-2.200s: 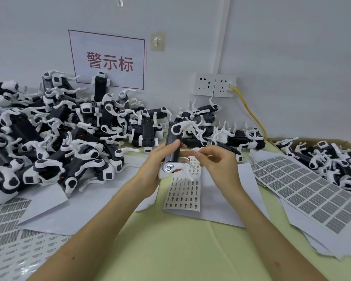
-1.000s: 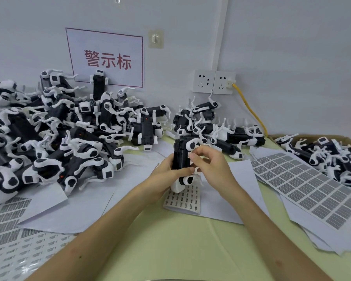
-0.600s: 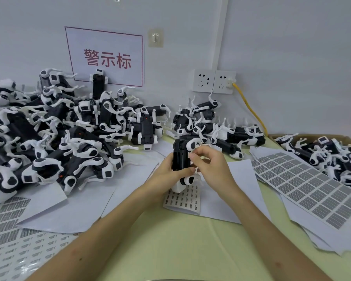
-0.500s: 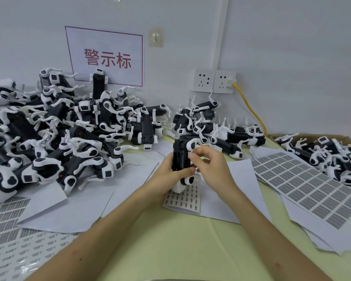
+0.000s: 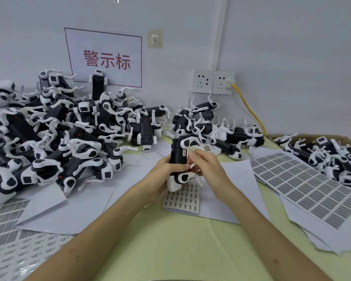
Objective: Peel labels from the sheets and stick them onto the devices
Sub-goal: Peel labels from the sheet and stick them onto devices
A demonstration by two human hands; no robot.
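Observation:
A black and white device (image 5: 177, 156) stands upright at the table's middle, gripped round its body by my left hand (image 5: 166, 171). My right hand (image 5: 206, 166) touches the device's right side with curled fingers, its fingertips beside a small white label (image 5: 184, 153) on the black body. Under both hands lies a small sheet of labels (image 5: 182, 198), on plain white paper (image 5: 237, 179).
A big heap of the same devices (image 5: 69, 134) fills the left and back. More devices lie in a cardboard box (image 5: 332, 157) at the right. Large label sheets (image 5: 304, 185) spread at the right, others (image 5: 6, 240) at the lower left. A yellow cable (image 5: 249, 110) hangs from the wall socket.
The device went from held up and tilted to upright and lower over the small sheet. My right hand brought a label to its side and its fingertips have slid slightly down.

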